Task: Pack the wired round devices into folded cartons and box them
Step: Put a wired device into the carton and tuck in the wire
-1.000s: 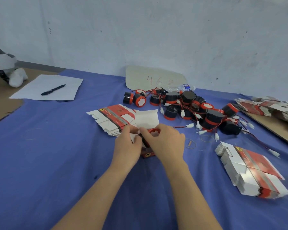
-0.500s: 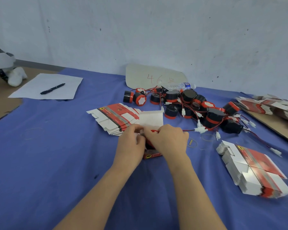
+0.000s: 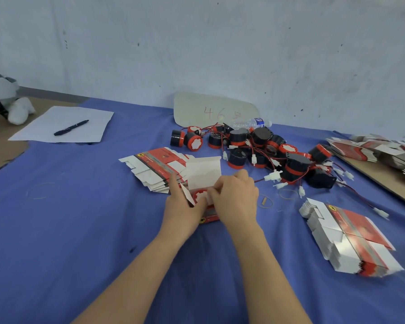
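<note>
**One device seated in the open carton, both your hands on it**

Your left hand (image 3: 181,206) wraps the left side of the small red carton (image 3: 209,216), thumb along a white side flap that stands out at an angle. Your right hand (image 3: 235,199) is curled over the carton's right side, its fingertips pinching at the rim of the mouth. The carton sits on the blue cloth (image 3: 80,230) in front of you, with its white lid flap (image 3: 204,171) standing upright behind. Inside, a round device (image 3: 200,196) shows its white face and red rim; its wire is hidden under your right hand.

The remaining wired devices (image 3: 267,150) lie in a tangled pile behind and to the right of the carton, their white connectors scattered at the pile's near edge. One stack of flat cartons (image 3: 154,169) fans out just behind your left hand, and a second stack (image 3: 346,237) lies well apart on your right. Loose rubber bands (image 3: 265,202) lie beside your right hand. At the far left a pen (image 3: 71,127) rests on a sheet of paper (image 3: 63,123).
</note>
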The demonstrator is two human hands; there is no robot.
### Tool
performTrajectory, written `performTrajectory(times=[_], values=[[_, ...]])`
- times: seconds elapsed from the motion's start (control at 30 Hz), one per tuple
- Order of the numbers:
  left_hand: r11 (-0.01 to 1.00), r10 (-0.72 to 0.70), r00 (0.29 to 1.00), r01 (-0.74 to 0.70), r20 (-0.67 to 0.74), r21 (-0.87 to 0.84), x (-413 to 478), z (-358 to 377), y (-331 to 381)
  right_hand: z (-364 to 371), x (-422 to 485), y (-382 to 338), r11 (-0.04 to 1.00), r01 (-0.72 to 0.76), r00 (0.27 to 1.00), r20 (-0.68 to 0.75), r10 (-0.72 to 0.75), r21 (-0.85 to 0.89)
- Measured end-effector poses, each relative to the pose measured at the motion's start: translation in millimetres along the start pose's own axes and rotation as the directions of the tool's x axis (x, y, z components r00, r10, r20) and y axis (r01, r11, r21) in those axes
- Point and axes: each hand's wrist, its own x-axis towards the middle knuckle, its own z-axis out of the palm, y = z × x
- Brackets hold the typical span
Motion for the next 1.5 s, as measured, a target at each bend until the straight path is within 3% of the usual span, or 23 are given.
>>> performTrajectory(times=[0.1,0.17,0.3,0.4,0.63,0.73,0.83,0.87,1.0,1.13,1.2,1.33,1.5], values=[[1.0,-0.001,1.0,0.001,0.002,-0.008,0.0,5.7,-1.6,-12.8,2.8,13.8,0.952,-0.088,0.965,-0.214,0.155,0.292],[1.0,-0.001,1.0,0.001,0.003,0.007,0.5,8.0,-1.4,-22.9,6.4,27.1,0.939,-0.154,0.943,-0.239,0.233,0.307],[0.999,0.009,1.0,-0.01,0.007,0.035,2.3,10.3,-0.7,-31.6,8.1,38.3,0.97,-0.218,0.975,0.061,0.212,0.106],[0.998,0.026,1.0,-0.027,0.003,0.055,0.7,9.7,-0.4,-39.1,6.9,42.3,0.969,-0.222,0.957,0.214,0.195,0.108],[0.986,0.065,0.998,-0.063,-0.011,0.154,0.7,11.0,0.2,-52.5,-0.6,32.2,0.911,-0.189,0.954,0.288,0.083,0.366],[0.988,0.061,0.998,-0.06,-0.008,0.141,0.7,10.0,0.9,-44.2,-1.3,16.1,0.808,-0.146,0.964,0.265,-0.013,0.571],[0.988,0.058,0.998,-0.056,-0.007,0.14,1.3,8.9,0.5,-34.6,-3.2,7.1,0.614,-0.224,0.922,0.369,-0.118,0.757],[0.989,0.053,0.999,-0.051,-0.007,0.138,1.1,8.6,0.2,-32.1,-3.8,7.4,0.61,-0.211,0.918,0.37,-0.146,0.764],[0.991,0.051,0.999,-0.05,-0.001,0.128,-0.4,9.2,1.6,-21.7,-0.4,13.8,0.848,0.017,0.99,0.109,-0.088,0.53],[0.989,0.055,0.998,-0.053,-0.011,0.137,-1.1,8.1,2.0,-18.3,0.0,17.0,0.889,0.056,0.998,-0.041,-0.043,0.454],[0.99,0.054,0.998,-0.052,-0.012,0.133,-1.3,8.2,1.7,-18.4,0.4,17.2,0.828,0.014,0.999,-0.045,0.014,0.56],[0.99,0.056,0.998,-0.054,-0.007,0.13,-2.0,8.6,2.9,-17.1,0.1,15.0,0.641,-0.132,0.991,0.101,0.084,0.756],[0.988,0.07,0.997,-0.068,-0.011,0.138,-2.7,8.6,3.3,-11.7,3.2,11.5,0.334,-0.298,0.954,0.263,0.148,0.894]])
